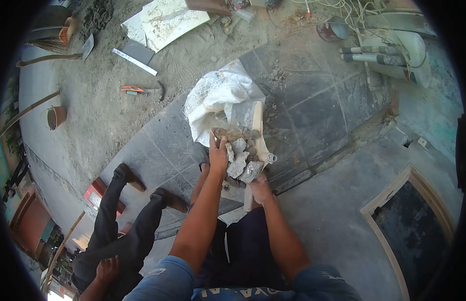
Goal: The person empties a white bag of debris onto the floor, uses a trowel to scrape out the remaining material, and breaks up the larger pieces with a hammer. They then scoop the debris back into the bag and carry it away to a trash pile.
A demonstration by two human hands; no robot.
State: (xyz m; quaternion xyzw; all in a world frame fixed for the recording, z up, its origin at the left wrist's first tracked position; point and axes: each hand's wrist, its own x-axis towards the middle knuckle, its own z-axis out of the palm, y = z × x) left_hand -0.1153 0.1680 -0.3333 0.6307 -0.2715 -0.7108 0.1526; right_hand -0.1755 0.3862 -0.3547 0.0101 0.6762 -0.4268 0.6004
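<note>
Grey, jagged chunks of broken concrete rubble (241, 161) heaped on a cream plastic scoop-like pan (258, 125), held up over the dark stone-tiled floor (313, 105), right at the open mouth of a white woven plastic sack (218, 93). Left hand (218, 155) laid flat against the near side of the heap, fingers stretched upward, grip wide open and pressed on the chunks, not closed round any. Right hand (260, 188) under the pan's near end, grip curled shut around its pale handle. Sack apparently touching the pan's far edge. Off to the left, another person's black-trousered legs (127, 220) and brown shoes on the tiles. Farther away on the sandy ground, an orange-handled hand tool (137, 90) and a long flat metal bar (135, 61).
</note>
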